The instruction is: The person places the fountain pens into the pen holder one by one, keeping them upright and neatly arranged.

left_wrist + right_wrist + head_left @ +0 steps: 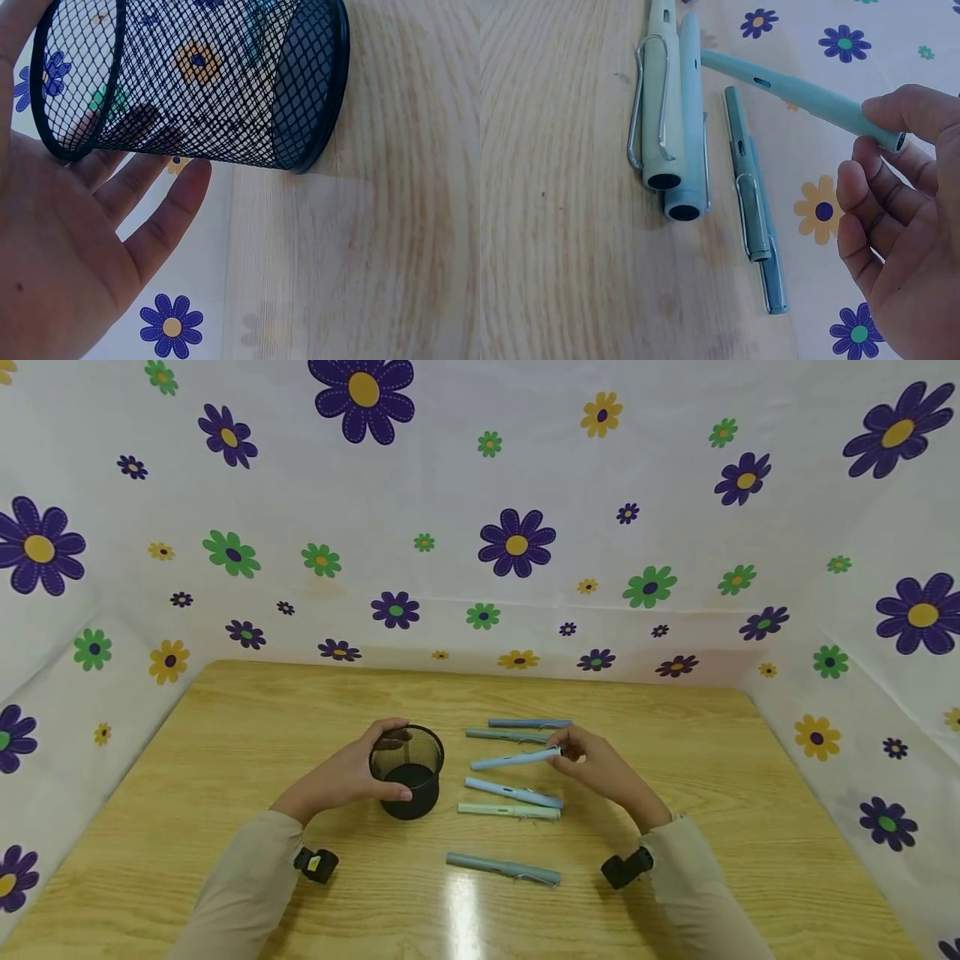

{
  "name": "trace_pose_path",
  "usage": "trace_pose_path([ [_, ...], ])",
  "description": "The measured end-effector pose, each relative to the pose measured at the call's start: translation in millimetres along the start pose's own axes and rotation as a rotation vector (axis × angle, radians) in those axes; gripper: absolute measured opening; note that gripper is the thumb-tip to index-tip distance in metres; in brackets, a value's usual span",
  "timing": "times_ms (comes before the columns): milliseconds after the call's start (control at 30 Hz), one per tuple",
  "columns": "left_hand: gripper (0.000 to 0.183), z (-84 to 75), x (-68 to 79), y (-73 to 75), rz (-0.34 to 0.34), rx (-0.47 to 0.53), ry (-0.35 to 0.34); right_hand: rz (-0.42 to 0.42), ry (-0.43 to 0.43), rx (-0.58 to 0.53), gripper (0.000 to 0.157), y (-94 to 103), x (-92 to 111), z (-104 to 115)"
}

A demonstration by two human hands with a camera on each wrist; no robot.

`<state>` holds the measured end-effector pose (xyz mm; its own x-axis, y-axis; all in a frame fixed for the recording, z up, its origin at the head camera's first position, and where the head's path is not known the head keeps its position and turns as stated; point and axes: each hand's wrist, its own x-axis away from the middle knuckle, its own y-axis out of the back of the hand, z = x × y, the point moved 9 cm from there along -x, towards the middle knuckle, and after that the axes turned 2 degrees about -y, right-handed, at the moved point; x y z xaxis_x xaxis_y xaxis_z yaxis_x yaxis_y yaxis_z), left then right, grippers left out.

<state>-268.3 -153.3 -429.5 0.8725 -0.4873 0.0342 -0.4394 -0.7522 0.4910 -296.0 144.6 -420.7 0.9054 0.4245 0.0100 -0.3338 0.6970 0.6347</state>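
Observation:
My left hand (341, 777) grips a black wire-mesh pen cup (411, 795), thumb on the near side and fingers round the far side. In the left wrist view the mesh cup (210, 82) has its solid base at the wooden table. My right hand (600, 768) pinches a light blue pen (516, 759) by one end between thumb and fingers. Seen from the right wrist, this pen (802, 94) slants up off the table, its dark round end at the fingertips. Beyond it lie a blue pen (525, 723) and a grey-green pen (506, 736).
Nearer me, another light blue pen (510, 792) lies close against a pale green pen (502, 811). A grey-teal pen (502, 867) lies apart at the front of the wooden table (187, 893). Flower-printed white cloth (435, 468) encloses the back and sides.

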Motion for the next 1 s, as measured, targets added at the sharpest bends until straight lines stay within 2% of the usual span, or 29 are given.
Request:
trace_pose_path([
  [200,0.099,-0.6,0.0,-0.8,0.007,-0.003,0.013,-0.009,0.014,-0.031,0.013,3.1,0.5,7.0],
  [367,0.099,-3.2,-0.9,-0.2,0.009,-0.004,-0.005,-0.026,0.047,-0.037,0.012,7.5,1.3,18.8],
  [600,0.098,-2.0,-0.6,-0.6,0.013,-0.009,0.008,-0.017,0.062,-0.065,0.014,10.3,4.3,29.2],
  [1000,0.098,-2.2,-1.0,0.6,0.020,-0.018,-0.009,-0.010,0.105,-0.140,0.012,16.0,6.9,45.3],
])
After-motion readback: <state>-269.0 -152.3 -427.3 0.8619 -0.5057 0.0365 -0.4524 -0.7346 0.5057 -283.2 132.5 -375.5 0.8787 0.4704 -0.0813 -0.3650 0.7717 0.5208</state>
